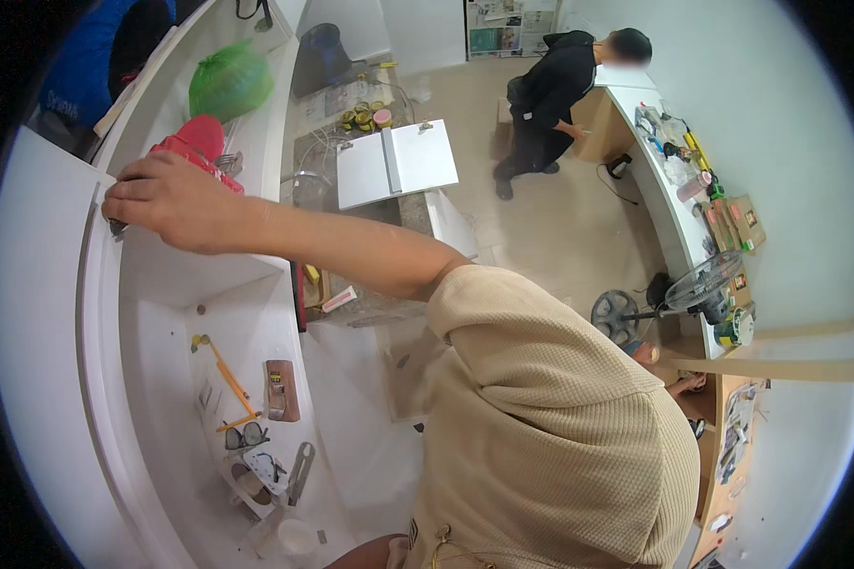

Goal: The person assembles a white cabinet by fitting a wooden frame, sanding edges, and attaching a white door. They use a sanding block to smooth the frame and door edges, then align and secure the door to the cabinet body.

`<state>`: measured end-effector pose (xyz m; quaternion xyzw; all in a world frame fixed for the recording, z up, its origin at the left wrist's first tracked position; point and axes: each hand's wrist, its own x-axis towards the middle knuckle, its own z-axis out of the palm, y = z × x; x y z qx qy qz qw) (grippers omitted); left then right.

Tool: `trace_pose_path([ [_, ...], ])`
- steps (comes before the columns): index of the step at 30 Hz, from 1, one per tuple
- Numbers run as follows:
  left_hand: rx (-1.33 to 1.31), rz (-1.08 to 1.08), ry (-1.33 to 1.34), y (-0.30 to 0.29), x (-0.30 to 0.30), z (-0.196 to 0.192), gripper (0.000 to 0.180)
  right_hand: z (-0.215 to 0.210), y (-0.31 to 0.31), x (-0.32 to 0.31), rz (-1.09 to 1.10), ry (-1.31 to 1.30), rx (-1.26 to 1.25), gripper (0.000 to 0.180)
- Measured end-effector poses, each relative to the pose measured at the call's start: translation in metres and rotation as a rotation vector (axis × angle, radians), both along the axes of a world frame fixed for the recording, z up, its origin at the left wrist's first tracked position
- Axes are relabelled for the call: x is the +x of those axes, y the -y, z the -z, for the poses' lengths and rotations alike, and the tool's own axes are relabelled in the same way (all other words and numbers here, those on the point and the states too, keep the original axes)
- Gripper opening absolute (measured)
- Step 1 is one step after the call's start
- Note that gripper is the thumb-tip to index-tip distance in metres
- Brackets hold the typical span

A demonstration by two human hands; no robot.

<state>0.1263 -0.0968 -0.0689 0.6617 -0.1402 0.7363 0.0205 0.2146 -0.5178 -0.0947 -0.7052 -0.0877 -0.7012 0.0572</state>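
My right hand (pixel 180 204) reaches far left across the view, its fingers curled at the edge of a tall white panel (pixel 43 275). A small dark metallic piece (pixel 117 228) shows under the fingers; the rest of it is hidden. Right beside the hand lie a red cap-like item (pixel 199 140) and a metal fork-shaped piece (pixel 230 163) on a white shelf. Behind them sits a tied green plastic bag (pixel 230 83). Of my left arm only a bit of skin (pixel 375 553) shows at the lower edge; my left hand is out of view.
Lower left, a white compartment holds a wooden hand plane (pixel 281 391), yellow folding sticks (pixel 232 384) and glasses (pixel 247 435). A white board (pixel 361 173) lies on a workbench. A person in black (pixel 555 90) stands by a cluttered counter; a fan (pixel 702 284) stands at right.
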Motion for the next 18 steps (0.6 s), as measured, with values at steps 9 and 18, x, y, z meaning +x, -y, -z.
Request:
trace_pose_path([
  [9, 0.005, 0.02, 0.043, 0.002, 0.002, 0.0, 0.045, 0.003, 0.006, 0.011, 0.04, -0.023, 0.05, 0.036],
  [18, -0.01, 0.015, -0.052, -0.036, 0.014, 0.011, 0.029, 0.003, 0.026, 0.012, -0.018, -0.015, 0.011, 0.03],
])
